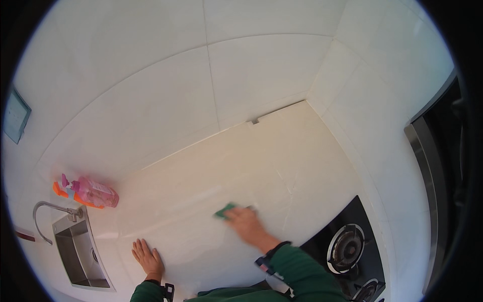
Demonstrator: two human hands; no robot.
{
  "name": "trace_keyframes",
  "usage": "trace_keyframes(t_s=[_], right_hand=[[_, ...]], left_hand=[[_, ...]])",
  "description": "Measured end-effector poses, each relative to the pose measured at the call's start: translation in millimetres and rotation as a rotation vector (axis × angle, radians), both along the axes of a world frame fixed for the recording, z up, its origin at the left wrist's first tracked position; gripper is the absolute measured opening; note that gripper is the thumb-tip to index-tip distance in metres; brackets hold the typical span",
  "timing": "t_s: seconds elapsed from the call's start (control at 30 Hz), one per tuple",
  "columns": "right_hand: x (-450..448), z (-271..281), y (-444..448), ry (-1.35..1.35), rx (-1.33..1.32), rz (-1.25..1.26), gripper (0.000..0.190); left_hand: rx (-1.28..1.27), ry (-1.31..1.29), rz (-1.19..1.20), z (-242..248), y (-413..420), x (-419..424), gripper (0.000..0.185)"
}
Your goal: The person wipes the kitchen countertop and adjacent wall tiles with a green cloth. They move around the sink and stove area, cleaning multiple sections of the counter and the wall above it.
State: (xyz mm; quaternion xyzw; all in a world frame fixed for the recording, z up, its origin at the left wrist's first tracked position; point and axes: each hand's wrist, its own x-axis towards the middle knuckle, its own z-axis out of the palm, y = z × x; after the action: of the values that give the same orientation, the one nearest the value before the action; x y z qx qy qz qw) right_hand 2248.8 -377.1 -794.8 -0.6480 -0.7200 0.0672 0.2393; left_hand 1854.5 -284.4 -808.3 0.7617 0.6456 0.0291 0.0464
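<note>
My right hand [245,224] presses a green scouring pad [225,210] onto the pale countertop [196,188], left of the gas hob; the hand and pad are slightly blurred. Part of the pad is hidden under my fingers. Flat on the counter at the lower left lies my left hand [148,258], fingers spread and holding nothing, just right of the sink. Both wrists wear dark bands below green sleeves.
A stainless steel sink [81,253] with a curved faucet [56,207] is at the left. Behind it stand a pink pump bottle [99,192] and an orange bottle [60,190]. A black gas hob [320,238] sits at the lower right, with a range hood [422,158] beyond.
</note>
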Motion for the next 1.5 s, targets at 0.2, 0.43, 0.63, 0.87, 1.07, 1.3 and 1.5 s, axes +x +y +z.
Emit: trace_keyframes(t_s=[0.2,0.43,0.63,0.87,1.07,1.3,1.5], right_hand=[[134,-2,-53,-0.278,-0.022,-0.837,0.033],[122,-12,-21,-0.157,-0.107,-1.185,0.045],[18,-1,31,-0.111,-0.113,-0.775,0.052],[-90,15,32,0.044,-0.149,-0.34,0.058],[-172,17,5,0.134,-0.247,-0.19,0.066],[-227,25,-64,0.282,0.022,-0.325,0.056],[-217,26,-181,0.074,-0.238,-0.589,0.049]], left_hand=[[-0.011,-0.006,0.004,0,0,-1,0.062],[-0.029,-0.023,0.005,2,-1,0,0.061],[-0.028,-0.043,-0.003,5,-2,2,0.06],[-0.035,-0.069,-0.003,7,-1,5,0.058],[-0.038,-0.161,-0.012,2,-1,-2,0.056],[-0.031,-0.465,-0.082,-11,10,-29,0.056],[0.058,-0.388,-0.703,13,-21,-7,0.061]])
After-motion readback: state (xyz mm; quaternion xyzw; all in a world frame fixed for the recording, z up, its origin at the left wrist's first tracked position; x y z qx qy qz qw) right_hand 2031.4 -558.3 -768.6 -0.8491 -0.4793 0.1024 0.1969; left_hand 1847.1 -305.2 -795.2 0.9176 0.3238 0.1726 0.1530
